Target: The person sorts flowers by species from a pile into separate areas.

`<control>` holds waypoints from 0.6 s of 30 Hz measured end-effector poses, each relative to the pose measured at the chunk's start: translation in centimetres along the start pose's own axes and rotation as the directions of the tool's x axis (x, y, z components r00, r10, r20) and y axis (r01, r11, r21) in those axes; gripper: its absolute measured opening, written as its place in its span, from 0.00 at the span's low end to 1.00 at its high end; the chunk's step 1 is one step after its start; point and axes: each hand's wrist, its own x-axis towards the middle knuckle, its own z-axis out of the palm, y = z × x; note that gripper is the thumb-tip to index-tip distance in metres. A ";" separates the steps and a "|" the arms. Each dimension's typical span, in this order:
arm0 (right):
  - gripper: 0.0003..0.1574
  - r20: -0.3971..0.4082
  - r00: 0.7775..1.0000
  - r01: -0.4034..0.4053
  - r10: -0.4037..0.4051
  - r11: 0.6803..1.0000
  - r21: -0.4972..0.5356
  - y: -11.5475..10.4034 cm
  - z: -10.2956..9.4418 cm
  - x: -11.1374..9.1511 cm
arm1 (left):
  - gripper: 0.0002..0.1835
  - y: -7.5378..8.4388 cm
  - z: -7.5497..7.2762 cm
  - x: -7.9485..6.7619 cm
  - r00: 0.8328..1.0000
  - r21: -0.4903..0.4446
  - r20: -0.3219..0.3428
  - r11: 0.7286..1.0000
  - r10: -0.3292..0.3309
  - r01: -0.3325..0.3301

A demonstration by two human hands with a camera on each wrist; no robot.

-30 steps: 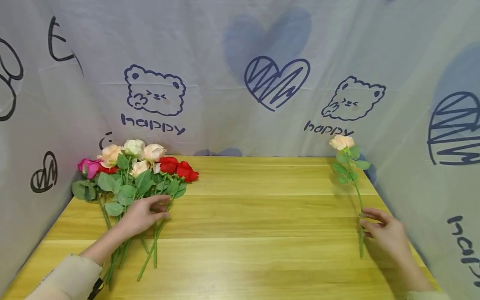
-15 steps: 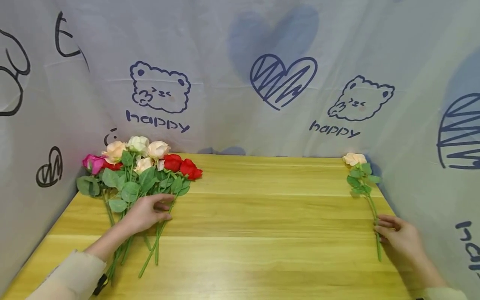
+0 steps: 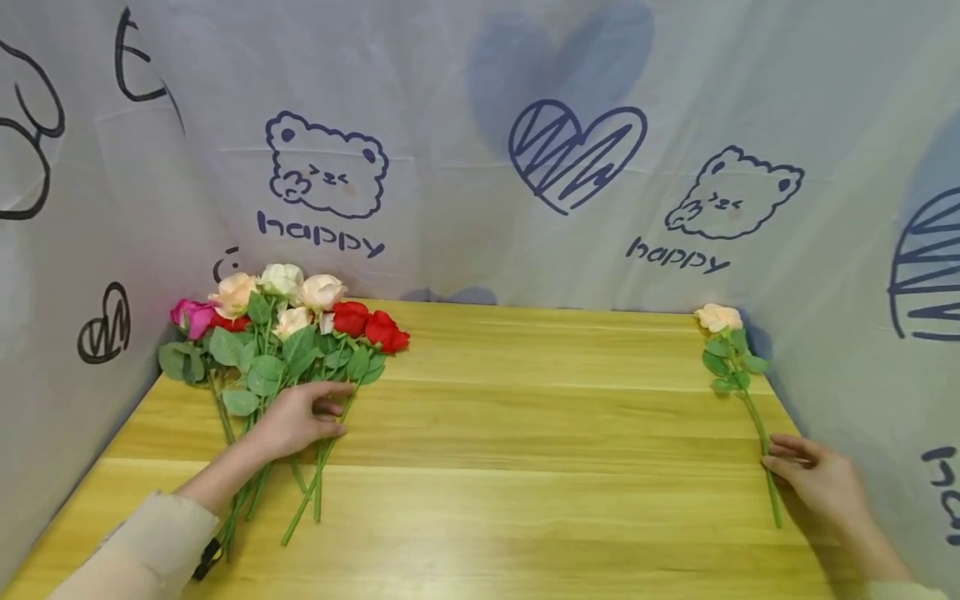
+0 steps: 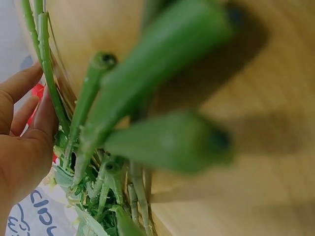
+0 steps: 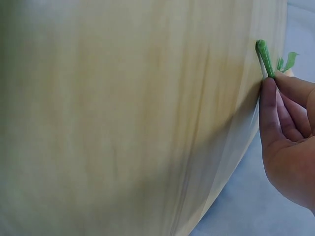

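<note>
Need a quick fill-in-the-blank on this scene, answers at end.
1. The right grip pinches a lone pale rose by its ____.
2. The bunch lies on the table's ____ side.
3. The bunch's two rightmost roses are ____.
4. Under both drawn bears is the word ____.

Missing: stem; left; red; happy.

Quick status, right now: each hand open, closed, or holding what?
Left hand: at a flower stem; grip cannot be told.
Right hand: closed, holding a peach rose.
</note>
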 end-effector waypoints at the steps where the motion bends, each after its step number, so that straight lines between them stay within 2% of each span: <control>1: 0.34 0.000 1.000 0.004 -0.004 1.000 0.001 0.0 0.0 0.0 | 0.33 0.0 0.0 0.0 1.000 0.002 -0.002 1.000 -0.001 0.001; 18: 0.34 0.013 0.999 -0.031 0.030 0.999 0.013 0.5 0.2 0.3 | 0.35 0.2 0.5 0.2 0.998 -0.036 0.003 0.997 -0.066 0.066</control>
